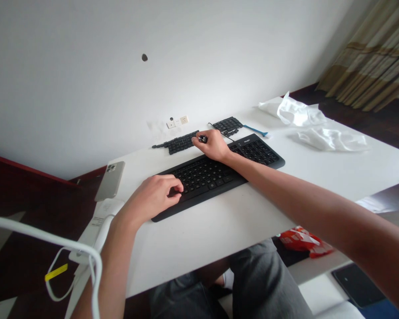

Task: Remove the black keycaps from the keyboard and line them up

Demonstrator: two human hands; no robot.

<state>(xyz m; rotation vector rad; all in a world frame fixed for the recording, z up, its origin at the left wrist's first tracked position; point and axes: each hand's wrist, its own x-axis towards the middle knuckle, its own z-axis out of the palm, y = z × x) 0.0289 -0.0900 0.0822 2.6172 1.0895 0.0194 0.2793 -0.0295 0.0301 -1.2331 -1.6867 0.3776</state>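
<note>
A black keyboard [199, 177] lies at a slant on the white desk, pale marks showing in many of its key positions. Curled over its left end is my left hand [156, 192], thumb and fingers closed against the board. My right hand [213, 144] is above the back edge, closed in a fist around a small black object [202, 138] with a shiny end; its kind is unclear. Behind the keyboard, loose black keycaps [182, 142] are laid in rows, and a second group of keycaps [229, 124] sits farther right.
A blue brush-like tool [255, 130] lies right of the keycaps, near crumpled white plastic bags [299, 113]. A phone [110, 180] rests at the desk's left edge. A white cable or arm [53, 237] crosses the lower left. Wall sockets [177, 122] are behind the desk.
</note>
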